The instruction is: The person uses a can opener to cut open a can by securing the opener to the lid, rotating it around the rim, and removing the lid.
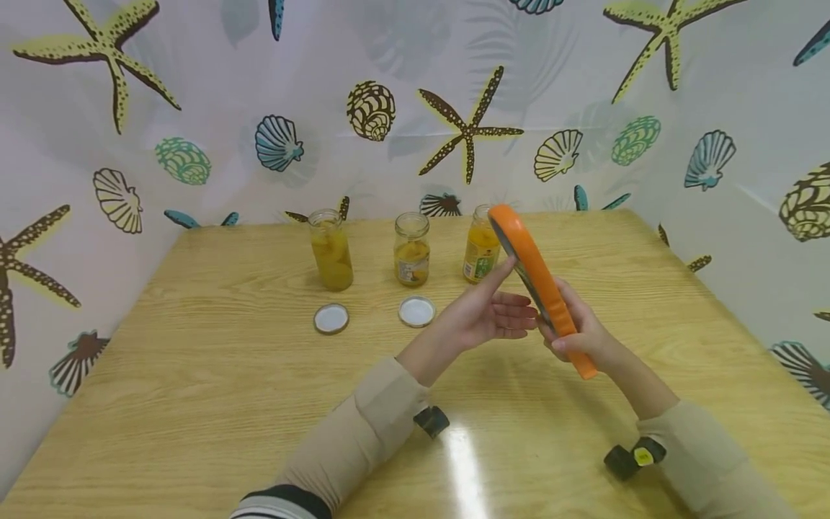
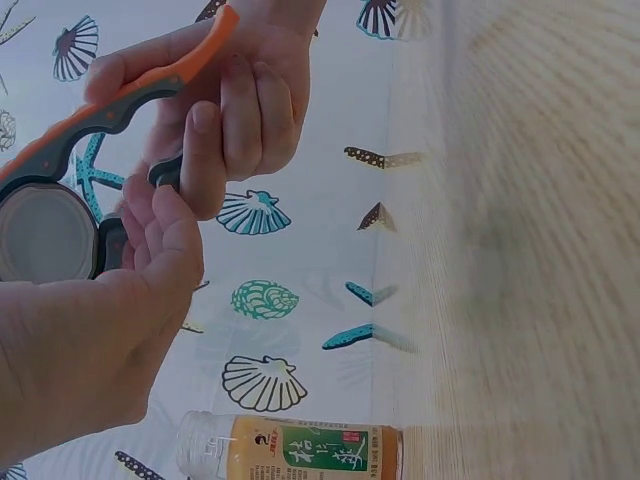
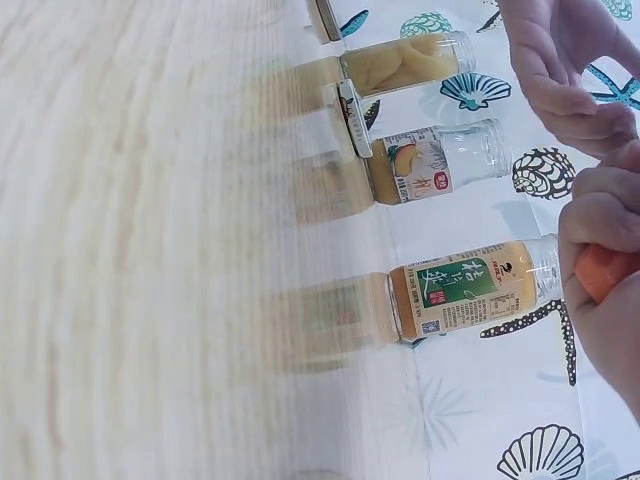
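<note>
My right hand (image 1: 588, 333) grips the handles of an orange and grey jar opener (image 1: 534, 263), raised and tilted above the table. Within the opener's grey inner edge sits a round pale lid (image 2: 45, 235), seen in the left wrist view. My left hand (image 1: 476, 313) is beside the opener, its thumb up along the grey side and its fingers loosely extended near the right hand. Just behind stands an uncapped jar of orange fruit with a green label (image 3: 465, 290), partly covered by the opener in the head view.
Two more uncapped fruit jars, the left one (image 1: 332, 256) and the middle one (image 1: 412, 252), stand along the table's back edge. Before them lie a left lid (image 1: 331, 318) and a right lid (image 1: 417, 311). A shell-patterned cloth (image 1: 214, 86) hangs behind the wooden table (image 1: 194, 404).
</note>
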A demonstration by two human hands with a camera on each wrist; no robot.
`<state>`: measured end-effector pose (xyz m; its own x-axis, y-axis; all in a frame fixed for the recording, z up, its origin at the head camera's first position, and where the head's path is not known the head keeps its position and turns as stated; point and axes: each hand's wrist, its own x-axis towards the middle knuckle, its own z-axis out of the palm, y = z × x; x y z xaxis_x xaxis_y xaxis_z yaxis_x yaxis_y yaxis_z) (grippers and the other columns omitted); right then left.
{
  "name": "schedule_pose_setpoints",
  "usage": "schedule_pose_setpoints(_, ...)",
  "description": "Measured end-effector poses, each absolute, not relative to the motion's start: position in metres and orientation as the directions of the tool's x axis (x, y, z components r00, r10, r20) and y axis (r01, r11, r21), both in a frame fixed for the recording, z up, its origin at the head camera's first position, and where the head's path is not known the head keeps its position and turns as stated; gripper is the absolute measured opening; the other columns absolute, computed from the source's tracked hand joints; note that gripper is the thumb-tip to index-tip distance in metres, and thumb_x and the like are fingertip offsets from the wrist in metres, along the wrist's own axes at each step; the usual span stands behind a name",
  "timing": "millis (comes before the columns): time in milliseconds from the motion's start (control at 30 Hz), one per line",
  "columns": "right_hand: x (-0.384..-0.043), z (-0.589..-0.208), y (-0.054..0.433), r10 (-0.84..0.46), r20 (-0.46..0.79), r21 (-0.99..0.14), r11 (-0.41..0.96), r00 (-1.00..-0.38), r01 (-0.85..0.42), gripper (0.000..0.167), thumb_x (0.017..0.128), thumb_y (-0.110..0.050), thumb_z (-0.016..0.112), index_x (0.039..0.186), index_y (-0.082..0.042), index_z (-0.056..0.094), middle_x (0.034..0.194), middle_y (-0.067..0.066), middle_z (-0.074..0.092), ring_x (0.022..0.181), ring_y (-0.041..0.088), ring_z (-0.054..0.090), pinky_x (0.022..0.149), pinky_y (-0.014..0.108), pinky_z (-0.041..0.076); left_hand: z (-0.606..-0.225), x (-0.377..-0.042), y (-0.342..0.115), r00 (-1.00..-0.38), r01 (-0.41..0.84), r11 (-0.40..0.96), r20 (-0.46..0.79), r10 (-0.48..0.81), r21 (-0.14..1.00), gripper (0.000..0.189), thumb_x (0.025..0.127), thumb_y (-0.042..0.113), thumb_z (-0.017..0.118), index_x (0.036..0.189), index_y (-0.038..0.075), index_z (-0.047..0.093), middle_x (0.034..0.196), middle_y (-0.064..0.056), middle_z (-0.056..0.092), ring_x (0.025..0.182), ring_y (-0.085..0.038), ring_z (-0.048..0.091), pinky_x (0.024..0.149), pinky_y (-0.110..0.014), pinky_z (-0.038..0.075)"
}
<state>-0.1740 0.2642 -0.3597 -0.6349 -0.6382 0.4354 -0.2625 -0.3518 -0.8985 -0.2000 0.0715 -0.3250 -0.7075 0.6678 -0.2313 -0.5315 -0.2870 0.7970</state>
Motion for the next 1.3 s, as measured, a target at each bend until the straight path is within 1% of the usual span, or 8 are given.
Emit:
schedule_pose_setpoints(100, -0.173, -0.359, 0.264, -0.631, 0.398, -0.917, -0.307, -0.666, -0.256, 0.071, 0.079, 0.001, 0.058, 0.138, -0.019, 0.024, 0.082, 0.005, 0.041, 0.053, 0.015, 0.033, 0.04, 0.027, 0.025, -0.325, -0.197, 0.069, -0.689, -0.557, -0.302, -0.227, 0.688, 0.774, 0.066, 0.086, 0.049, 0.049, 0.106, -0.013, 0.052, 0.096, -0.022, 0.061, 0.085, -0.028, 0.061, 0.085, -0.041, 0.045)
schedule_pose_setpoints(200, -0.173, -0.36, 0.263, -0.633, 0.388, -0.921, -0.269, -0.67, -0.281, 0.077, 0.078, 0.002, 0.059, 0.141, -0.019, 0.02, 0.073, 0.007, 0.042, 0.048, 0.018, 0.032, 0.039, 0.029, 0.026, -0.324, -0.194, 0.066, -0.674, -0.584, -0.336, -0.209, 0.709, 0.739, 0.069, 0.087, 0.047, 0.047, 0.114, -0.016, 0.048, 0.11, -0.03, 0.054, 0.1, -0.036, 0.056, 0.088, -0.044, 0.042)
schedule_pose_setpoints(300, -0.173, -0.359, 0.261, -0.631, 0.394, -0.917, -0.223, -0.668, -0.33, 0.081, 0.077, 0.003, 0.059, 0.143, -0.018, 0.016, 0.06, 0.008, 0.038, 0.044, 0.02, 0.031, 0.037, 0.031, 0.028, -0.324, -0.191, 0.065, -0.665, -0.595, -0.378, -0.171, 0.727, 0.71, 0.068, 0.09, 0.044, 0.045, 0.119, -0.017, 0.044, 0.119, -0.033, 0.045, 0.108, -0.04, 0.048, 0.09, -0.045, 0.039)
schedule_pose_setpoints(433, -0.171, -0.357, 0.26, -0.618, 0.42, -0.899, -0.181, -0.665, -0.399, 0.084, 0.076, 0.005, 0.058, 0.143, -0.016, 0.014, 0.061, 0.007, 0.04, 0.046, 0.02, 0.035, 0.038, 0.032, 0.031, -0.322, -0.187, 0.066, -0.681, -0.602, -0.455, -0.124, 0.722, 0.656, 0.06, 0.093, 0.037, 0.044, 0.125, -0.013, 0.04, 0.124, -0.034, 0.039, 0.113, -0.042, 0.041, 0.093, -0.047, 0.036)
schedule_pose_setpoints(667, -0.172, -0.355, 0.261, -0.622, 0.44, -0.883, -0.17, -0.648, -0.437, 0.086, 0.075, 0.004, 0.06, 0.144, -0.016, 0.013, 0.065, 0.008, 0.044, 0.049, 0.019, 0.039, 0.041, 0.031, 0.035, -0.32, -0.178, 0.07, -0.736, -0.588, -0.559, -0.1, 0.669, 0.585, 0.051, 0.093, 0.029, 0.044, 0.126, -0.01, 0.041, 0.126, -0.034, 0.038, 0.114, -0.043, 0.039, 0.094, -0.048, 0.032)
schedule_pose_setpoints(900, -0.174, -0.355, 0.258, -0.637, 0.519, -0.846, -0.289, -0.57, -0.447, 0.084, 0.074, 0.01, 0.056, 0.143, -0.014, 0.014, 0.066, 0.011, 0.041, 0.048, 0.02, 0.034, 0.038, 0.031, 0.031, -0.322, -0.175, 0.072, -0.747, -0.582, -0.582, -0.091, 0.658, 0.569, 0.051, 0.089, 0.027, 0.048, 0.124, -0.01, 0.044, 0.124, -0.031, 0.041, 0.113, -0.041, 0.041, 0.092, -0.045, 0.037)
schedule_pose_setpoints(1133, -0.174, -0.356, 0.256, -0.617, 0.521, -0.849, -0.306, -0.59, -0.43, 0.077, 0.079, 0.002, 0.06, 0.141, -0.019, 0.02, 0.069, 0.008, 0.043, 0.05, 0.019, 0.034, 0.038, 0.03, 0.029, -0.321, -0.175, 0.073, -0.743, -0.58, -0.591, -0.067, 0.666, 0.561, 0.058, 0.087, 0.029, 0.05, 0.124, -0.014, 0.04, 0.126, -0.032, 0.038, 0.115, -0.04, 0.039, 0.094, -0.043, 0.036)
schedule_pose_setpoints(1300, -0.173, -0.355, 0.256, -0.623, 0.536, -0.843, -0.35, -0.57, -0.409, 0.074, 0.08, 0.003, 0.058, 0.14, -0.018, 0.021, 0.074, 0.005, 0.044, 0.049, 0.019, 0.032, 0.038, 0.03, 0.027, -0.322, -0.175, 0.073, -0.731, -0.575, -0.588, -0.034, 0.681, 0.569, 0.072, 0.077, 0.035, 0.066, 0.123, -0.014, 0.042, 0.125, -0.032, 0.038, 0.114, -0.04, 0.039, 0.094, -0.042, 0.036)
